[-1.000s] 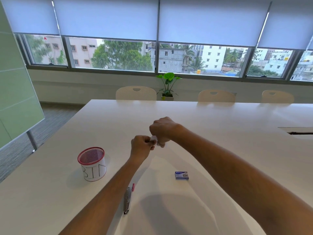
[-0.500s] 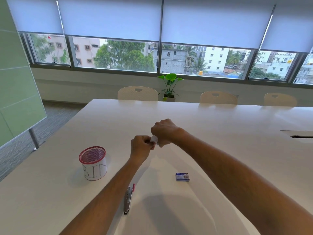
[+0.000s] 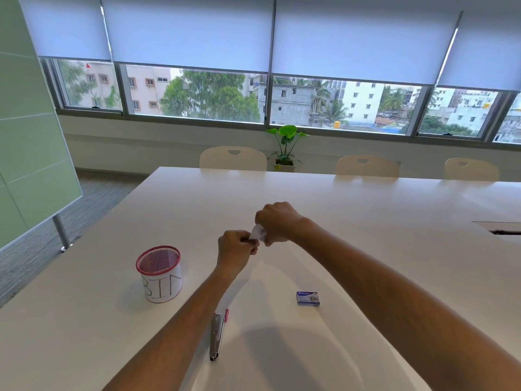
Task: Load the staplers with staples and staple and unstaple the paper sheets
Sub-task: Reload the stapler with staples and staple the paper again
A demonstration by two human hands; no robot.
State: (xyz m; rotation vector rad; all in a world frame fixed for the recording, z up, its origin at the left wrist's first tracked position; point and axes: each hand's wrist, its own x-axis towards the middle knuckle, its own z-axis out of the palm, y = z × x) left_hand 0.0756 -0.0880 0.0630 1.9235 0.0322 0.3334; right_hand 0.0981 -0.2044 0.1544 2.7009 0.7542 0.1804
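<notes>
Both my hands are raised over the middle of the white table point(image 3: 366, 210). My left hand point(image 3: 235, 249) and my right hand point(image 3: 277, 221) pinch a small white piece of paper point(image 3: 258, 232) between them; most of it is hidden by the fingers. A metal stapler point(image 3: 216, 335) with a pink part lies opened out flat on the table near my left forearm. A small blue staple box point(image 3: 308, 298) sits closed on the table below my right forearm.
A red mesh cup point(image 3: 159, 273) wrapped in white paper marked "BIN" stands at the left. Three white chairs point(image 3: 232, 158) line the far edge, with a potted plant point(image 3: 285, 146) behind. A cable slot point(image 3: 504, 232) is at the right. A green board point(image 3: 28, 136) stands left.
The white paper now shows more between my hands, which have drawn slightly apart. Stapler, box and cup have not moved on the table.
</notes>
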